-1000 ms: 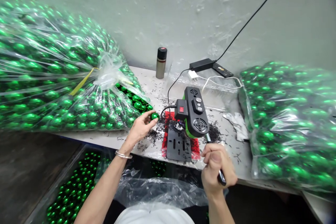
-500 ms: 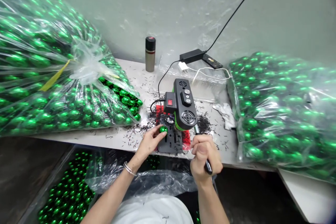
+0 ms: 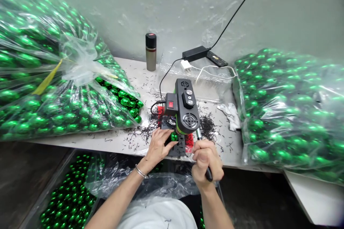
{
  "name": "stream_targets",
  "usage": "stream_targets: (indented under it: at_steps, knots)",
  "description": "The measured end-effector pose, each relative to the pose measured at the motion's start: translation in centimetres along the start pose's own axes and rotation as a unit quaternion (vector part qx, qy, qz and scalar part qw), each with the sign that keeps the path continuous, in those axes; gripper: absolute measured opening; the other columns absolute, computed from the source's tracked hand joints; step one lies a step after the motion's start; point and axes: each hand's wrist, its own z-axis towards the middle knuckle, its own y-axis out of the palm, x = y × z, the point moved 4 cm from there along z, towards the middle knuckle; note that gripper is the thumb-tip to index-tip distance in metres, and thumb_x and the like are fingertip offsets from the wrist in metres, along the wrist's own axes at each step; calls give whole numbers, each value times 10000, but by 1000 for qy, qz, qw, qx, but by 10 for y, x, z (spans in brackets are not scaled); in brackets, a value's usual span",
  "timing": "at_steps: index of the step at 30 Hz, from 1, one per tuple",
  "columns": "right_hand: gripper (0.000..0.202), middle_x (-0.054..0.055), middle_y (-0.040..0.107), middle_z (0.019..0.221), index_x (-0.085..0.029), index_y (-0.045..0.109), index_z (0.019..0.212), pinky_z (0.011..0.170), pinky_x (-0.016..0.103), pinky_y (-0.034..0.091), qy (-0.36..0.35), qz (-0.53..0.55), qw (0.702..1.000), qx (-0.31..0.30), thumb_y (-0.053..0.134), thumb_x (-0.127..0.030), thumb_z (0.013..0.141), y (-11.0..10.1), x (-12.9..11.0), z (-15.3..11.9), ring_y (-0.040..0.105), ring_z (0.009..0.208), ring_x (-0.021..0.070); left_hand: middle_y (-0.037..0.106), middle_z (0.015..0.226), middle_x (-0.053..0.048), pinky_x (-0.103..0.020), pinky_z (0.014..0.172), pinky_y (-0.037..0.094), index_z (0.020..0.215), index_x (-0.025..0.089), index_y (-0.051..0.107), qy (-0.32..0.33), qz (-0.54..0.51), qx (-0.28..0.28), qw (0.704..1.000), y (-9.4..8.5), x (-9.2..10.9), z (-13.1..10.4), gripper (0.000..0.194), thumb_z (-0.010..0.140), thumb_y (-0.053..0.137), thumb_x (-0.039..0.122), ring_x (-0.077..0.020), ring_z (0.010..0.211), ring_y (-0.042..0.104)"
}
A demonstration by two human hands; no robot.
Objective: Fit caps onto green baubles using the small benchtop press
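A black machine (image 3: 185,105) with a red switch stands on a dark slotted base plate (image 3: 177,149) at the middle of the table. Between the thumb and fingers of my left hand (image 3: 158,145) is a shiny green ball (image 3: 174,136), just under the machine's near end. My right hand (image 3: 207,161) is wrapped round the black-gripped lever (image 3: 209,175) at the machine's right side. Red material (image 3: 189,141) shows beside the base plate, with small black scraps (image 3: 207,125) scattered around.
Clear bags of green balls lie left (image 3: 34,114) and right (image 3: 285,114). Behind the machine are a bottle (image 3: 151,53), a power adapter (image 3: 195,53), cables and a plastic tray (image 3: 172,78). A white cloth (image 3: 231,115) lies right. More green balls (image 3: 70,193) sit below the table edge.
My left hand has moved right with the green ball, bringing it closer under the machine's near end. My right hand still grips the lever. The view has shifted slightly.
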Motion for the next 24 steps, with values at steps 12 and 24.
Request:
stream_targets:
  at_steps: [12, 24]
  knots:
    - [342, -16, 531, 766, -204, 450, 695, 767, 365, 532, -56, 5, 995, 79, 316, -207, 1009, 20, 34, -48, 594, 629, 93, 724, 1063, -107, -512, 1009, 464, 1162, 176, 633, 19, -14, 3, 1000, 2, -1, 1, 331, 917, 648, 398, -271, 1011, 661]
    - [367, -21, 501, 699, -199, 424, 641, 644, 312, 474, -38, -7, 999, 39, 352, -216, 1000, 10, 21, -23, 549, 611, 97, 728, 1059, -125, -531, 992, 476, 1142, 150, 645, 29, -35, 29, 999, 3, -4, 3, 339, 908, 662, 394, -280, 1002, 666]
